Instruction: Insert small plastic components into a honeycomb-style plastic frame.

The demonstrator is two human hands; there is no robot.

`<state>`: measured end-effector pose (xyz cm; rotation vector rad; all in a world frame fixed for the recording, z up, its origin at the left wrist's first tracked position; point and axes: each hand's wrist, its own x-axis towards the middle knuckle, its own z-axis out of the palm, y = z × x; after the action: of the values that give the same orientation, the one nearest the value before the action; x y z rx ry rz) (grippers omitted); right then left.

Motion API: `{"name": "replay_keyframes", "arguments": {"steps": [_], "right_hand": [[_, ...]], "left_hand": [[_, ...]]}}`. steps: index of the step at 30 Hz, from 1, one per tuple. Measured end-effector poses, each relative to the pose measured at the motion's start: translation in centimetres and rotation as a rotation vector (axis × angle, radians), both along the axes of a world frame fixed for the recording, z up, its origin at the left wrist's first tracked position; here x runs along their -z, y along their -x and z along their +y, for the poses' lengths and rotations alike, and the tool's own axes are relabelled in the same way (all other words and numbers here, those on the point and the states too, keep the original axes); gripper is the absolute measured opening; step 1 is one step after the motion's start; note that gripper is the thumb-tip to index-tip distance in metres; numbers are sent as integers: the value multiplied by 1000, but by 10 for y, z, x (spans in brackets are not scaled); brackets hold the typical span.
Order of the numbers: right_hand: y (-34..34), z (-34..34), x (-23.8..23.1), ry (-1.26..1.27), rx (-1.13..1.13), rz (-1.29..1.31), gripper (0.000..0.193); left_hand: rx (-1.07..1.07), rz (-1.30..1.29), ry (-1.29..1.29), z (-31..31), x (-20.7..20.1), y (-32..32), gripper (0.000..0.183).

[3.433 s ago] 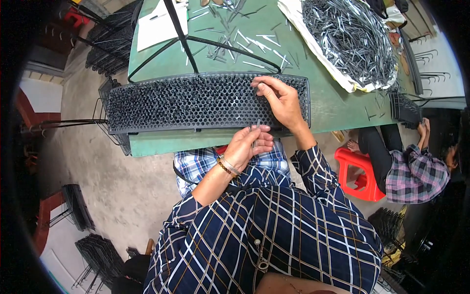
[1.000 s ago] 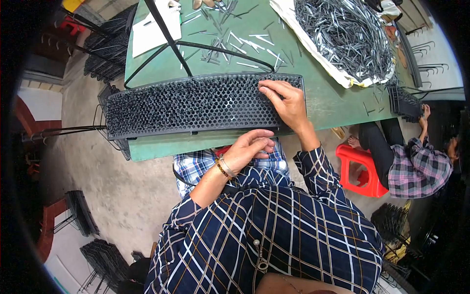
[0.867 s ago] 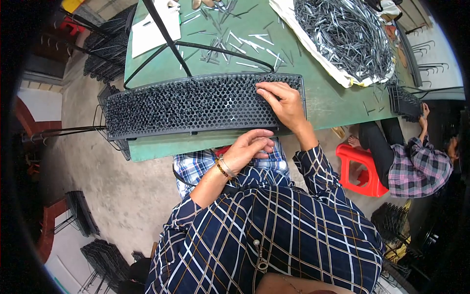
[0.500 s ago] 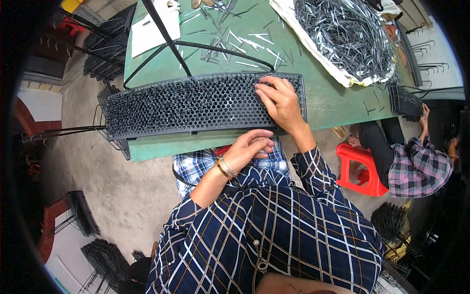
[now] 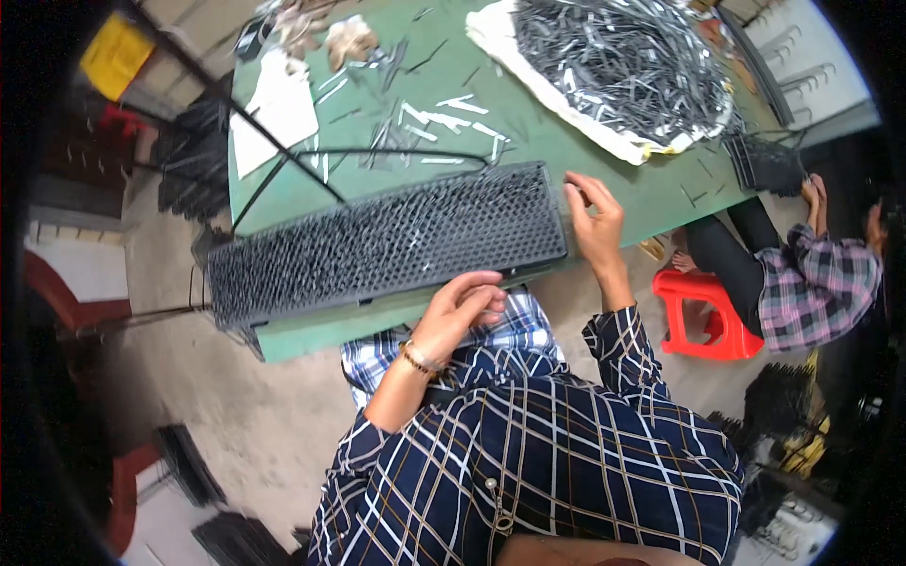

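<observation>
A long black panel point(image 5: 406, 236) full of small holes lies slanted along the table's near edge. Thin dark pieces stand packed in its left and middle holes; toward the right end bare holes show. My left hand point(image 5: 458, 316) rests by the panel's front edge, fingers curled in, and whatever the palm may hold is hidden. Just past the panel's right end my right hand point(image 5: 595, 217) is lifted clear of it, fingers bent, thumb and fingertips apart, nothing visible between them. Slim dark and silvery strips point(image 5: 439, 118) lie scattered on the table behind the panel.
A white sack point(image 5: 566, 99) heaped with dark strips point(image 5: 623, 66) sits at the back right of the green table point(image 5: 661, 203). A black rod frame point(image 5: 255, 123) crosses the panel's far left. Right, a person in a plaid shirt point(image 5: 816, 292) works beside a red stool point(image 5: 703, 316).
My right hand has lifted off the panel and moved right, past its end. The panel now appears more tilted, its left end lower; the whole view has shifted. My left hand stays by the front edge.
</observation>
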<state>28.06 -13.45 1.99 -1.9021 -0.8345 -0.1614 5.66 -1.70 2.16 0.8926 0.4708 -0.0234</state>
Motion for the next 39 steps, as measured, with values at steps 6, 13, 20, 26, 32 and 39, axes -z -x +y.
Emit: {"name": "replay_keyframes", "arguments": {"steps": [6, 13, 20, 26, 32, 39], "right_hand": [[-67, -59, 49, -6, 210, 59, 17], [-78, -54, 51, 116, 251, -41, 12], [-81, -51, 54, 109, 263, -23, 9], [-83, -40, 52, 88, 244, 14, 8], [-90, -54, 61, 139, 273, -6, 8], [-92, -53, 57, 117, 253, 96, 11]], "left_hand": [[48, -69, -121, 22, -65, -49, 28], [150, -225, -760, 31, -93, -167, 27], [107, -537, -1628, -5, -52, -320, 39], [420, -148, -1933, -38, -4, -432, 48], [604, 86, -2148, -67, 13, -478, 75], [471, 140, -2284, -74, 32, -492, 52]]}}
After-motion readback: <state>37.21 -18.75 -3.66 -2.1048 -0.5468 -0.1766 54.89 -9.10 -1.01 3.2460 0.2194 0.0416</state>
